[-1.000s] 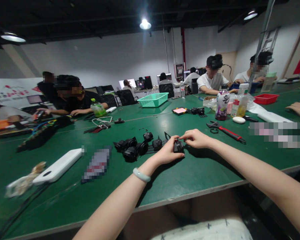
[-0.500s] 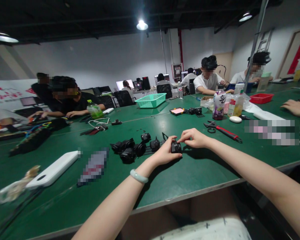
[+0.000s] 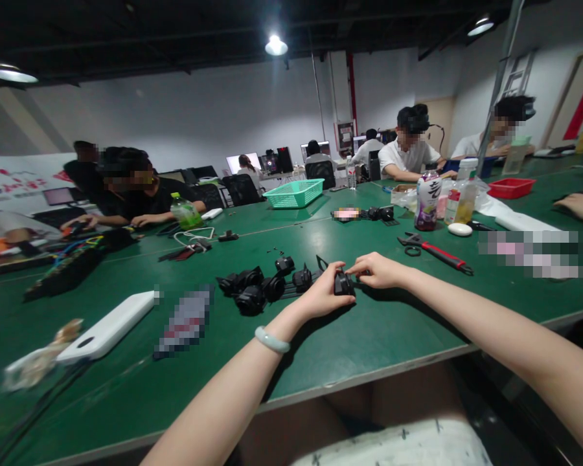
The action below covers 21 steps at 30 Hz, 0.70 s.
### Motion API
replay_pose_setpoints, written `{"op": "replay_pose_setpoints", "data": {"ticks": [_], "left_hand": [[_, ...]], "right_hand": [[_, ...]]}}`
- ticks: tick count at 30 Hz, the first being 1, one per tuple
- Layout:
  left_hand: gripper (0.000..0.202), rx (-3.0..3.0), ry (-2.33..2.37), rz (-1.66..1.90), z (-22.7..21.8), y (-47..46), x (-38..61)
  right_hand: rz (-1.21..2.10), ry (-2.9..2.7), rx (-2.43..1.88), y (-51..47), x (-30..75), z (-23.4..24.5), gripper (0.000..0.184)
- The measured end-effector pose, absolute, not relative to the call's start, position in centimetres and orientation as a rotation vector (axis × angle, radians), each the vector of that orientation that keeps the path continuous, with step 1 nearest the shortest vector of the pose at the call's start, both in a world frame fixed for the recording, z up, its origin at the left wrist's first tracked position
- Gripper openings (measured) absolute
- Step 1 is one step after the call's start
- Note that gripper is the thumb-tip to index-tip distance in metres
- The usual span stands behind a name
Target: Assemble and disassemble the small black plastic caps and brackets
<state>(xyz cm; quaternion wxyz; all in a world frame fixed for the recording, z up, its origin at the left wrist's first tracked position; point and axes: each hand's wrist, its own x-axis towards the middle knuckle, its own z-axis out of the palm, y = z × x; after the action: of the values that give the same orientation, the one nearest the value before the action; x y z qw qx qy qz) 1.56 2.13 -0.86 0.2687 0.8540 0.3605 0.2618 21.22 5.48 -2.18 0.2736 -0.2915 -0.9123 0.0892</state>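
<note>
My left hand, a pale bangle on its wrist, is closed round a small black plastic part with a rounded, lens-like housing, just above the green table. From the right, my right hand reaches to the part's upper edge, its fingers bent and pinched together. Whatever lies between those fingertips is too small or hidden to name. Left of my left hand several similar black parts lie in a loose cluster, one close to my fingers.
Red-handled pliers lie to the right, with a purple-labelled bottle behind them. A green basket stands farther back. At left are a white power bank-like object and a green-capped bottle. Other people sit around the table.
Both hands stay at the black part, with only a slight shift of the right fingers along its edge. The whole view has moved a little.
</note>
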Motion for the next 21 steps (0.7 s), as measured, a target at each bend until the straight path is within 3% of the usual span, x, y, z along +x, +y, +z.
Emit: {"op": "replay_pose_setpoints", "data": {"ticks": [21], "left_hand": [[0.067, 2.344, 0.982, 0.69, -0.9, 2.2, 1.4]], "right_hand": [[0.193, -2.367, -0.642, 4.8, 21.7, -0.6, 0.034]]}}
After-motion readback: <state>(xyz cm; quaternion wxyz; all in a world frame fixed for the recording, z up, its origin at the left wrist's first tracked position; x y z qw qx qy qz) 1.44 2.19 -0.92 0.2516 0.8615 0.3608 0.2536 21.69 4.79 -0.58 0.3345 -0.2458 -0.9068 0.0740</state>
